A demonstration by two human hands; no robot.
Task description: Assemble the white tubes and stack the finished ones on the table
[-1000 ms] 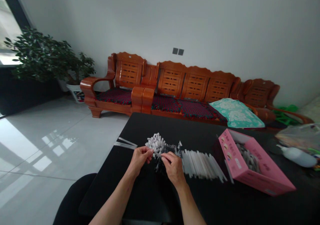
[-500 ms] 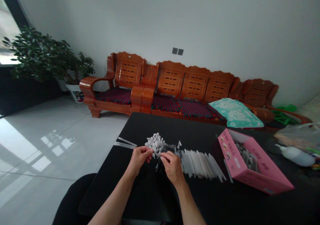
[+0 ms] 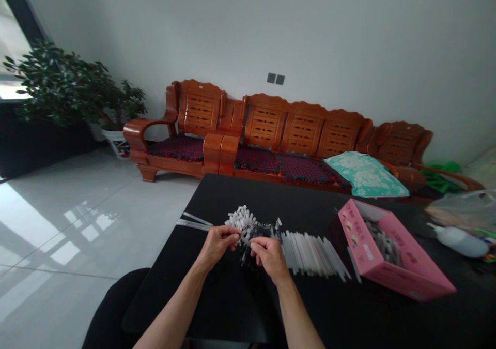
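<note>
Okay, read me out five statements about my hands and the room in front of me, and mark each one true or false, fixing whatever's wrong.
1. The left hand and the right hand are over the black table. True.
2. The pink box stands to the right of the row of clear tubes. True.
3. The right hand is inside the pink box. False: it is at the left end of the row of clear tubes.
4. The heap of small white pieces lies close to the left hand. True.
5. The potted plant is on the right side of the view. False: the potted plant stands on the left.
</note>
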